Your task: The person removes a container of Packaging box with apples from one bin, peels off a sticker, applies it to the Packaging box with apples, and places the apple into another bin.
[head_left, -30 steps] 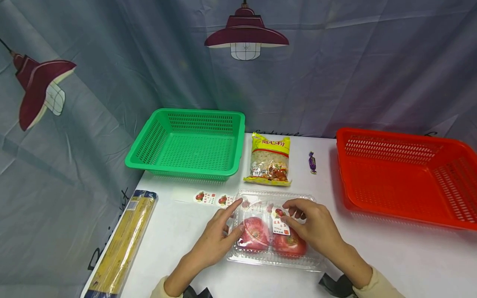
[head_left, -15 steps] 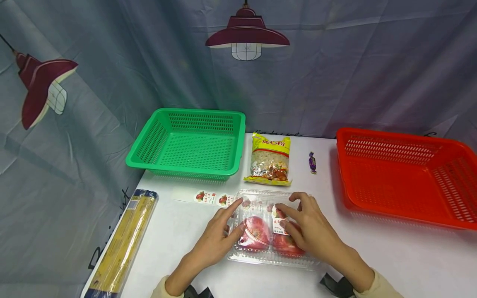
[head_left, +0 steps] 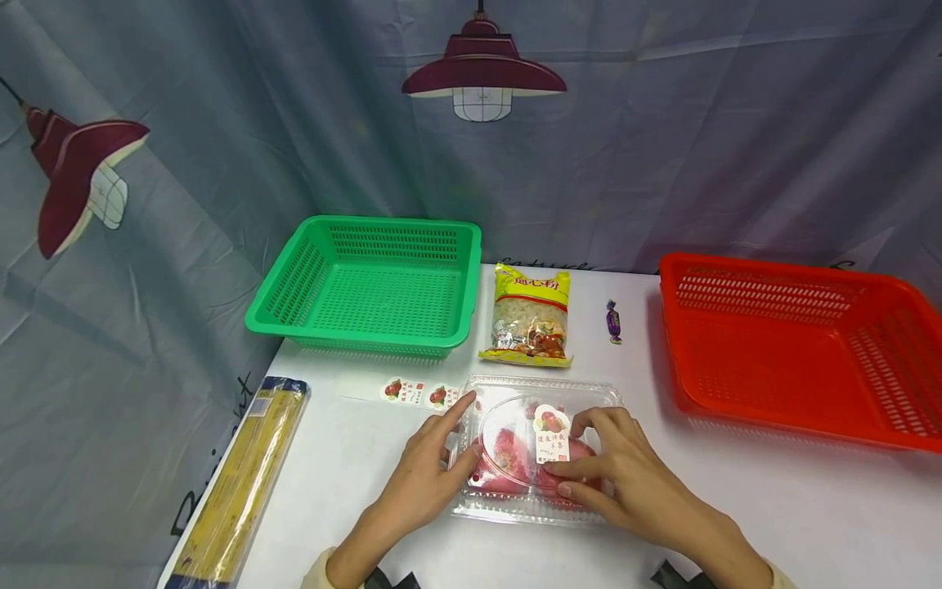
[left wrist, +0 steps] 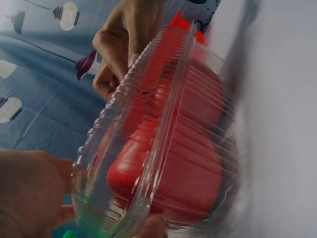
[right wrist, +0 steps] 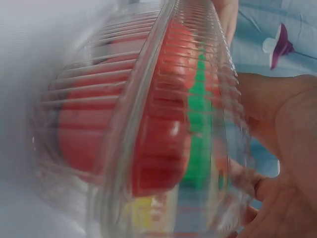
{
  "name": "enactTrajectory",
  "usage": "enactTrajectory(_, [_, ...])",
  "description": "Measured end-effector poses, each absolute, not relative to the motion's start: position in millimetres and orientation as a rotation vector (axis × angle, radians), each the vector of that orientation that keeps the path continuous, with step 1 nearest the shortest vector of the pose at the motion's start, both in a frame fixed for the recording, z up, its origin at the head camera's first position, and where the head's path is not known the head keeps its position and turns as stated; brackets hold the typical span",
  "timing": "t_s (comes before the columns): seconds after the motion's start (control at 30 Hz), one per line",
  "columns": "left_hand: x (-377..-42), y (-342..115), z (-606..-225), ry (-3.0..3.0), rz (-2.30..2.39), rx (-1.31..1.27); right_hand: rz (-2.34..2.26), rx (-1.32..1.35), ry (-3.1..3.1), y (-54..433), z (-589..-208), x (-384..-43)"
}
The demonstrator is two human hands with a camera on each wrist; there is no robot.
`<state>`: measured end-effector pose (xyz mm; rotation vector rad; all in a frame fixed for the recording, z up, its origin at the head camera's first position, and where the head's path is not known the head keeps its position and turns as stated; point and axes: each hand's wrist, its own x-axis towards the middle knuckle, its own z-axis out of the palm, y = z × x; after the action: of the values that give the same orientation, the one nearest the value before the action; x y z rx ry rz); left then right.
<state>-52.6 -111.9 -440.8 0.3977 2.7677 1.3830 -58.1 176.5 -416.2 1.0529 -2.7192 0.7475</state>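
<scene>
A clear plastic clamshell box (head_left: 508, 514) stands closed on the white table, with red apples (head_left: 506, 460) inside. On its lid lies a white apple-picture sticker (head_left: 552, 433), right of the middle. My left hand (head_left: 423, 474) rests on the box's left side, thumb and forefinger spread over the lid. With its fingertips my right hand (head_left: 625, 478) touches the sticker's lower part and the lid beside it. Both wrist views show the box side-on, the apples (left wrist: 183, 168) seen through its ribbed wall. The right palm (right wrist: 297, 119) is close to the lid in the right wrist view.
A strip of similar stickers (head_left: 405, 391) runs left from the box, its right end at the box edge. Behind are a green basket (head_left: 383, 343), a pasta bag (head_left: 531, 319) and a purple candy (head_left: 614, 323). Noodles (head_left: 235, 483) lie left; a red basket (head_left: 795, 425) stands right.
My right hand has moved from the sticker's upper part down to its lower end, uncovering the printed picture. The left hand has stayed on the box.
</scene>
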Motion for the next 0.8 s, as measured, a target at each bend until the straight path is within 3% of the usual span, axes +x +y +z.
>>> enactTrajectory(0.37, [-53.4,-115.3,-439.6,2.698,1.425,0.402,0.709,0.812,-2.707,184.0,-418.4,-63.8])
enactTrajectory(0.8, [-54.2,-116.1,-438.7,2.637,1.468,0.394,0.576,0.790,-2.919,177.5,-421.6,-68.9])
